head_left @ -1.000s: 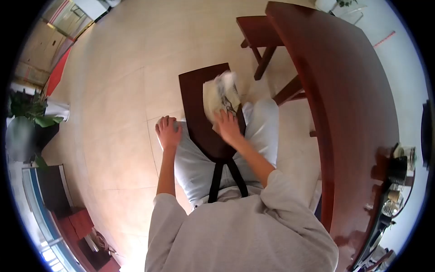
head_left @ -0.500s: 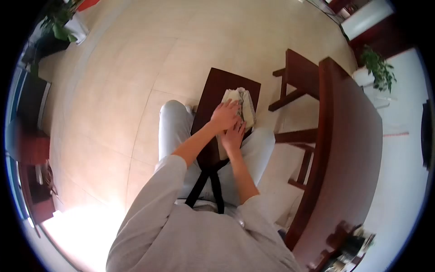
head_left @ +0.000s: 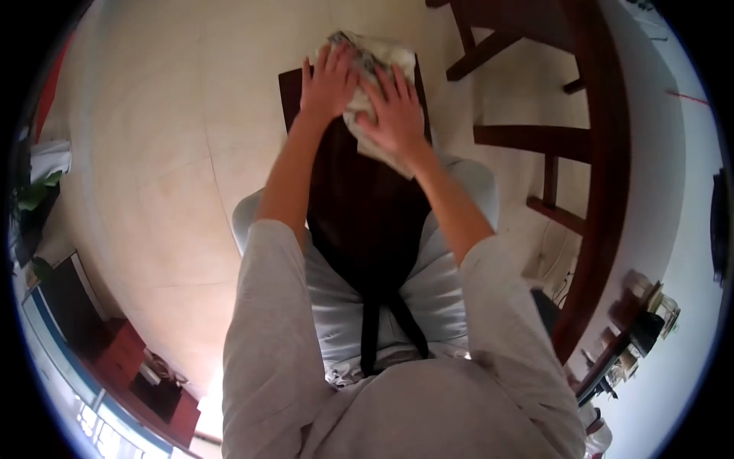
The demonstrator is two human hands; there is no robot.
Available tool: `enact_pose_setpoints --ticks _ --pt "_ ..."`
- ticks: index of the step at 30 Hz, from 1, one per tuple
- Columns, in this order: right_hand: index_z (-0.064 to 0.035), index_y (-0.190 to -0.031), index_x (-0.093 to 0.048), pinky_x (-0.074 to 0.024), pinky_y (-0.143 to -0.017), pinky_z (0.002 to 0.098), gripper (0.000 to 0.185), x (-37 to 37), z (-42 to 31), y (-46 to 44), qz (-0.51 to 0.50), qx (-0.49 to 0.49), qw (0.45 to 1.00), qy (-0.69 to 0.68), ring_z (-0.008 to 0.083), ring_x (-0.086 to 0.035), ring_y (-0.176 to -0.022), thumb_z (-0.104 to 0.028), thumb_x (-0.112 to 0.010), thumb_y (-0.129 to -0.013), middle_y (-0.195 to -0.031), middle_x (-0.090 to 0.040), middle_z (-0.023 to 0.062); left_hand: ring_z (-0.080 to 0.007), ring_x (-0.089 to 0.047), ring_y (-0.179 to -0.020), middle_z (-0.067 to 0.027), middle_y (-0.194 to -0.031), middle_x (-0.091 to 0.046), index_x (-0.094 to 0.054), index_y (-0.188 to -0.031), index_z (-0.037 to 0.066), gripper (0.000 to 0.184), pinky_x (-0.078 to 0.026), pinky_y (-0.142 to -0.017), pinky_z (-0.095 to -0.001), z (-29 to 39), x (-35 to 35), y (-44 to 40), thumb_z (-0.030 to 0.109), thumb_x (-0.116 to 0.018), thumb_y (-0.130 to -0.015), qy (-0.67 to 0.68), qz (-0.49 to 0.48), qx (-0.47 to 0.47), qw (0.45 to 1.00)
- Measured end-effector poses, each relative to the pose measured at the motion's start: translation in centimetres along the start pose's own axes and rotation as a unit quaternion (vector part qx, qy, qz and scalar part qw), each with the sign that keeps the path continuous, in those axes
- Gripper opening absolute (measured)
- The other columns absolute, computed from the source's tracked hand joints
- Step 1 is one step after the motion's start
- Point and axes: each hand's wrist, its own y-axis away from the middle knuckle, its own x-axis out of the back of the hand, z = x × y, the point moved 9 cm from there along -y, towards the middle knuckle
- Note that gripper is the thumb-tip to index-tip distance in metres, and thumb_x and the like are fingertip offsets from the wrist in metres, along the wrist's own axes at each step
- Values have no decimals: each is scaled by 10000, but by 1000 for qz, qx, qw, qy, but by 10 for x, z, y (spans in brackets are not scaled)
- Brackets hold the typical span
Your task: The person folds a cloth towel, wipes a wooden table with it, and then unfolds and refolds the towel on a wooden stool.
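Note:
A cream cloth with a dark grey pattern lies bunched at the far end of a dark wooden bench, between my legs. My left hand rests palm down on the cloth's left edge, fingers spread. Beside it, my right hand presses flat on the cloth's near part, its fingers apart too. A loose corner of the cloth sticks out below the right palm. Slight blur softens both hands. Black straps hang at my waist, over my light trousers.
On the right stands a long dark wooden table, with a wooden stool beyond the bench. Small items sit near the table's lower end. A potted plant and reddish cabinets are at left, on the tiled floor.
Both hands have moved forward to the bench's far end, and the cloth has shifted there under them. My hands are farther apart. The view has tilted down and turned.

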Motion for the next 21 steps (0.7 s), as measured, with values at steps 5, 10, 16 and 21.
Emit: enact_pose_setpoints --ticks 5,10,16,21 --pt "-247 -1391 -565 -354 -1130 536 609 -12 27 -38 9 15 999 -38 366 -409 -1402 -410 -692 -818 -1435 -539 91 -268 -451 -1394 -10 -1472 -515 -554 -1375 233 400 -320 -1152 -587 -25 -30 -43 368 -402 -1030 147 -56 49 986" --pt "-271 -1395 -563 -345 -1136 521 571 -1 21 -34 30 21 998 -43 353 -413 -1400 -407 -672 -852 -1420 -558 73 -273 -510 -1332 -28 -1358 -616 -591 -1346 204 391 -373 -1115 -486 -25 -5 -23 334 -401 -1029 209 82 80 971" --pt "-245 -1333 -574 -325 -1143 582 536 -6 -11 19 -9 71 997 -32 352 -388 -1427 -395 -705 -835 -1402 -563 58 -320 -488 -1346 -40 -1408 -569 -602 -1313 186 352 -406 -1072 -528 13 50 74 248 -532 -973 131 157 58 977" --pt "-179 -1269 -591 -286 -1170 636 562 9 -59 75 -201 117 970 -70 300 -348 -1474 -261 -764 -741 -1408 -552 43 -288 -561 -1136 -50 -1121 -633 -670 -1097 144 264 -445 -895 -473 49 72 172 295 -638 -882 3 45 64 997"
